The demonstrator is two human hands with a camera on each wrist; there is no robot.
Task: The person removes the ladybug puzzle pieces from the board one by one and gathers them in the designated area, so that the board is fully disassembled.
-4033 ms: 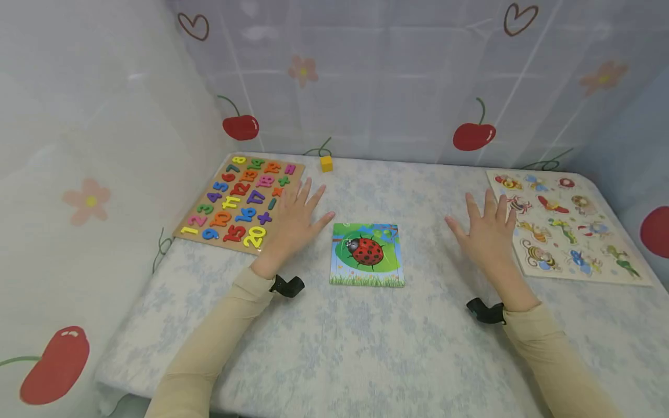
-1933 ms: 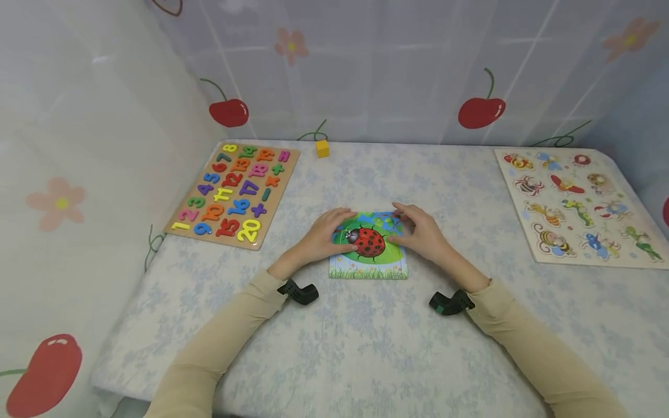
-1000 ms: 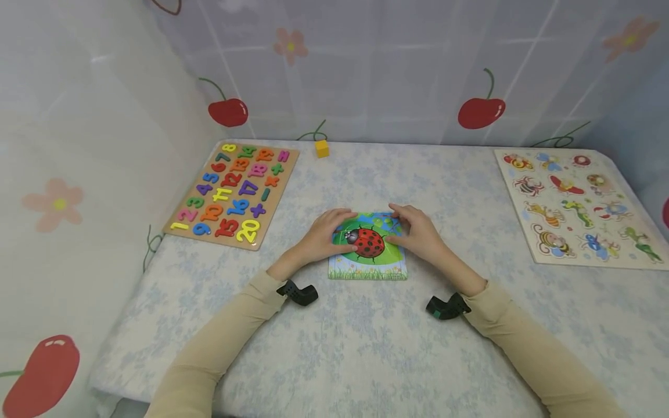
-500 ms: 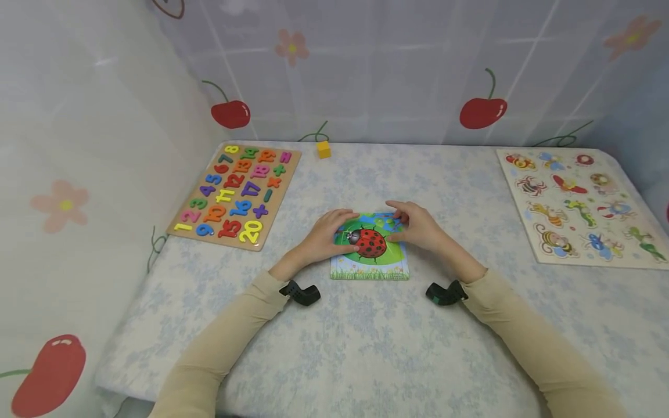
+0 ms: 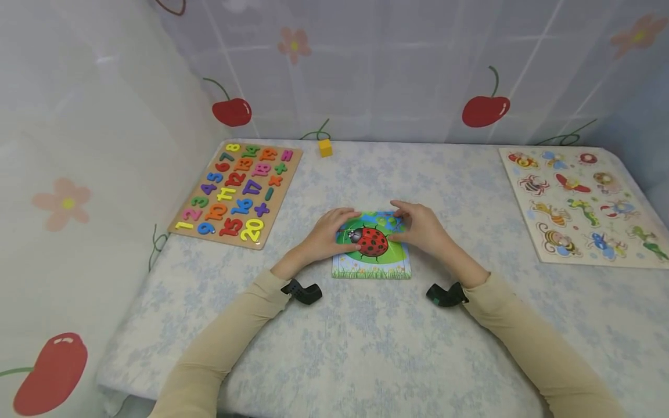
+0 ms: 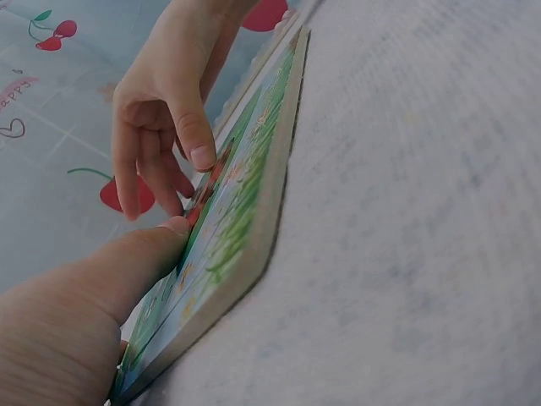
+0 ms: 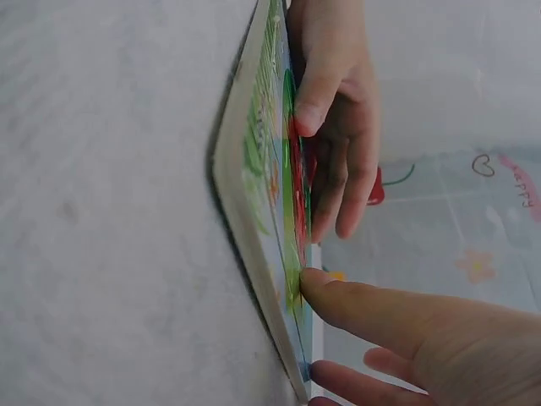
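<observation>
A square ladybug puzzle (image 5: 372, 258) with a green leaf background and a grass border lies in the middle of the table. My left hand (image 5: 321, 237) grips its left side, thumb on the picture near the ladybug's head and fingers along the far left edge. My right hand (image 5: 423, 228) holds the right side, its thumb by the ladybug's rear and its fingers bent at the far right corner. In the left wrist view both thumbs touch the puzzle's face (image 6: 245, 194). The right wrist view shows the board's pale edge (image 7: 232, 186) low over the cloth.
A wooden number board (image 5: 237, 197) with colourful numerals lies at the back left. A yellow cube (image 5: 325, 148) sits by the back edge. An insect peg board (image 5: 585, 203) lies on the right. A patterned curtain (image 5: 366, 75) stands behind the table.
Both hands have come in from beside the puzzle and taken its two sides. Over the last two seconds they have stayed nearly still, with slight shifts of the right fingers.
</observation>
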